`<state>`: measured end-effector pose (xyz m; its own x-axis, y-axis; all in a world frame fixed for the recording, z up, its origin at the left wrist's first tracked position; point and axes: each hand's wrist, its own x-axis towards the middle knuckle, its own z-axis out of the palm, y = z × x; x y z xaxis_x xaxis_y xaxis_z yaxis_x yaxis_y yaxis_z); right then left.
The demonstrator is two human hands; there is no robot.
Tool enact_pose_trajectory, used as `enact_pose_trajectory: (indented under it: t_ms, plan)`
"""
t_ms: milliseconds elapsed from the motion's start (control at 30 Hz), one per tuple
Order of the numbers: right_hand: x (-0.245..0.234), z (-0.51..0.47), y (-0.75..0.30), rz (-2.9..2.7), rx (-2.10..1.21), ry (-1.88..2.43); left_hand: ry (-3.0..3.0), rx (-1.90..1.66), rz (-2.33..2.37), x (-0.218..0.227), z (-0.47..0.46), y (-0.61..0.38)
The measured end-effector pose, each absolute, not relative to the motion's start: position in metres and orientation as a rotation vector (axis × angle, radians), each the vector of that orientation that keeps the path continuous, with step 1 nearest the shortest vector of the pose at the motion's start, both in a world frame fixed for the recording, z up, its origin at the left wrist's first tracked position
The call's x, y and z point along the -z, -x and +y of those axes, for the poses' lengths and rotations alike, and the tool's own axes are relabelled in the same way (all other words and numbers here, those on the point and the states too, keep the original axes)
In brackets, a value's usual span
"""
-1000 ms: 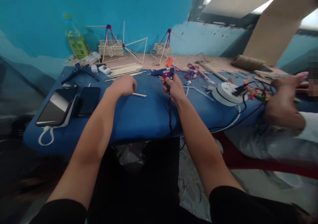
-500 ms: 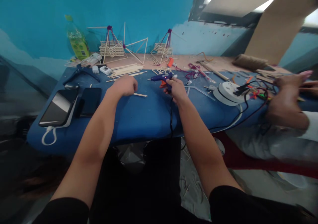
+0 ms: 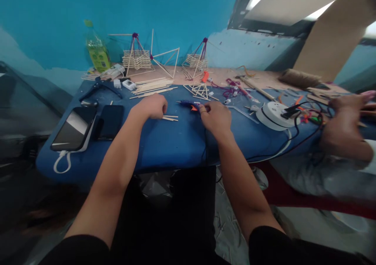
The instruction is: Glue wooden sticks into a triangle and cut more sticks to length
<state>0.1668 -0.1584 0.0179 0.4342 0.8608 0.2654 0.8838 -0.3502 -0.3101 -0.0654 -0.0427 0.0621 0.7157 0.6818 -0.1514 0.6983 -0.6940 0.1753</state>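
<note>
My right hand is closed around the handle of a blue hot glue gun, which points left low over the blue table. My left hand rests on the table with its fingers curled, pinching the ends of two thin wooden sticks that lie flat just to its right. The gun's nozzle sits a little above and to the right of those sticks. Its black cord runs down over the table's front edge.
Two phones lie at the left. A pile of sticks, stick frames, a green bottle and a white socket reel stand further back and right. Another person's hand works at the right edge.
My right hand has lowered the glue gun from upright to nearly flat on the table. My left hand stays on the sticks. The view has shifted a little downward.
</note>
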Motion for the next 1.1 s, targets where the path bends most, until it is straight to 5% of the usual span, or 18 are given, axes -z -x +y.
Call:
enact_pose_trajectory:
  t_ms: [300,733,1100]
  plan:
    - [-0.018,-0.175,-0.083,-2.188,-0.150,1.909,-2.607,0.207,0.944,-0.061,-0.037,0.069]
    - [-0.011,-0.181,-0.080,-1.868,-0.185,2.168,-2.289,-0.668,1.425,-0.018,-0.100,0.124]
    - [-0.001,-0.176,-0.077,-1.702,-0.187,2.272,-2.149,-0.927,1.483,0.007,-0.138,0.124]
